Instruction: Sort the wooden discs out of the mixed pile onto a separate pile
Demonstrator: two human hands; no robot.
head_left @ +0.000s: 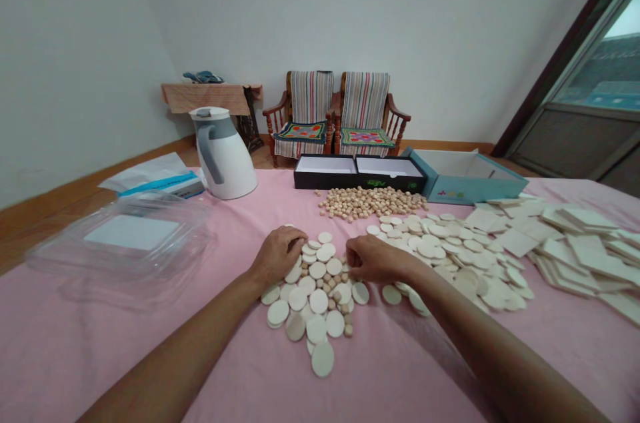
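Note:
A small heap of pale round wooden discs (315, 299) with a few small wooden beads mixed in lies on the pink tablecloth (380, 376) in front of me. My left hand (277, 253) rests on the heap's upper left edge, fingers curled down onto the discs. My right hand (373, 259) sits at the heap's right side, fingers curled and pinched at the discs and beads; what it grips is hidden. A larger spread of discs (450, 256) lies to the right of my right hand.
A pile of small wooden beads (370, 201) lies behind, before an open black box (357, 173) and a teal box lid (457, 176). Square wooden tiles (575, 243) cover the right. A white kettle (223, 153) and clear plastic container (125, 243) stand left. Two striped chairs (335, 113) stand against the wall.

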